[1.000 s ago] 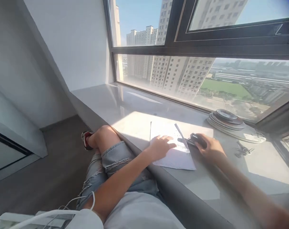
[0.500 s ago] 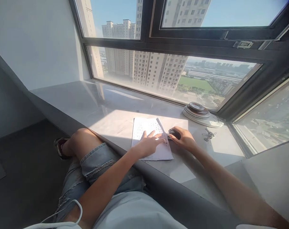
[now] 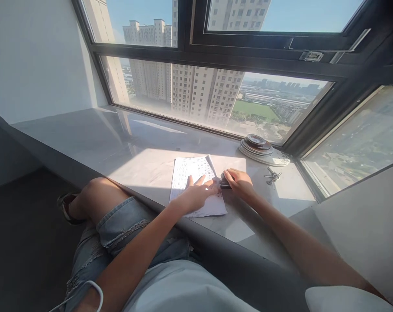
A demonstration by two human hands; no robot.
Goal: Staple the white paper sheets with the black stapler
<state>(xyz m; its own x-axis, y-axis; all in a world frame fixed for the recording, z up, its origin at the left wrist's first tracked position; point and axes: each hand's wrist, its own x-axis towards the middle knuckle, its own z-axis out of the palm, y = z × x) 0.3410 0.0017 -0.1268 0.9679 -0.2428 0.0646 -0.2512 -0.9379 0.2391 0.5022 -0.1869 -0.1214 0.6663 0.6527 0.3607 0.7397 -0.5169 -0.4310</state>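
Sheets of paper (image 3: 196, 173) covered in rows of handwriting lie on the sunlit window sill in front of me. My left hand (image 3: 193, 195) rests flat on them with its fingers spread, holding nothing. At the right edge of the sheets, my right hand (image 3: 239, 182) is closed over a small black stapler (image 3: 225, 183), whose front end meets the paper edge near my left fingertips. Part of the stapler is hidden under the right hand's fingers.
A stack of plates (image 3: 256, 147) stands on the pale sill (image 3: 144, 162) by the window corner. A bunch of keys (image 3: 273, 176) lies right of my right hand. Dark window frames rise behind. A white cable (image 3: 97, 288) hangs by my left forearm.
My right hand has come down over the stapler, fingers now on top of it. My left hand stays on the paper. The whole view has shifted somewhat to the right.
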